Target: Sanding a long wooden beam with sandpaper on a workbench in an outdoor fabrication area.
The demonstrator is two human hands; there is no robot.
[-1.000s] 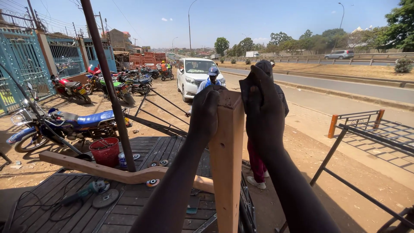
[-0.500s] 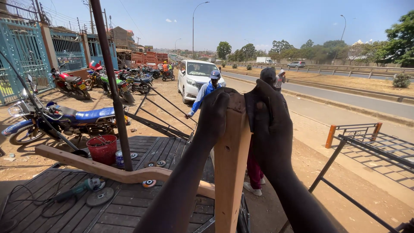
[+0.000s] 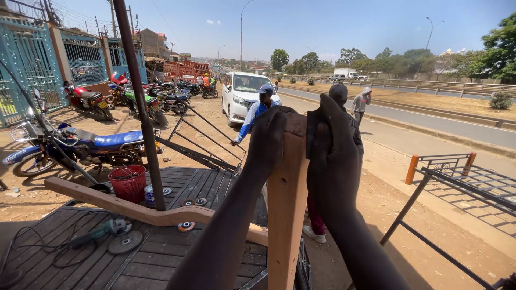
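A dark slatted wooden platform (image 3: 161, 252) fills the lower left of the frame; at centre, the left hand (image 3: 267, 142) and right hand (image 3: 334, 156) clasp the top of an upright pale wooden plank (image 3: 287, 209) from either side; beyond, a white car (image 3: 243, 95) stands upper centre.
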